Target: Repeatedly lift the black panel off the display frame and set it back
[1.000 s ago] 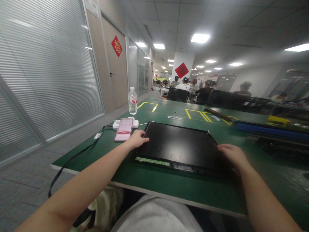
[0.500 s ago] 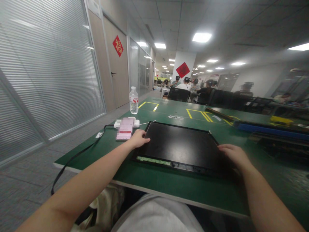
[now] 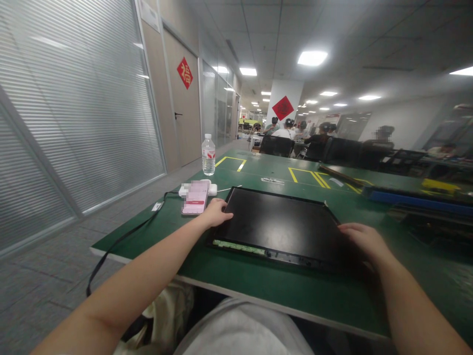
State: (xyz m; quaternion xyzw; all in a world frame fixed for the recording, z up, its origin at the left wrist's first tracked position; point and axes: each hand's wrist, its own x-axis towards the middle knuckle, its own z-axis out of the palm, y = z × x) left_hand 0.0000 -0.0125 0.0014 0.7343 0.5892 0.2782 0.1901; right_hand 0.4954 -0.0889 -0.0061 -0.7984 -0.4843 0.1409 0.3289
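The left hand (image 3: 214, 213) holds the left edge of a black panel (image 3: 277, 222), thumb laid over the border and fingers curled along the outer side. At the opposite edge, the right hand (image 3: 364, 240) sets its narrowed fingertips against the border; its thumb is hidden, so I cannot tell whether it is closed around the panel or only touching it.

Over the last second, little has changed. Hands, panel and surroundings have all drifted slightly rightward in the frame together, which suggests the head turned a little. Both hands keep their places on the panel, so I judge this a moment of steadying rather than a fresh move.

The panel sits at the centre of the frame, over the green bench (image 3: 258, 278), seemingly flat; whether its underside is wholly resting cannot be made out. Its dark, glossy face is turned up. The long axis runs left to right across the frame, dipping a little towards the lower right, and the long side with the green strip (image 3: 238, 247) faces the wearer.

Left of centre, a phone (image 3: 195, 199) lies near the left hand, with a bottle (image 3: 208, 155) upright beyond it. A blue object (image 3: 414, 198) lies at the right of the frame.
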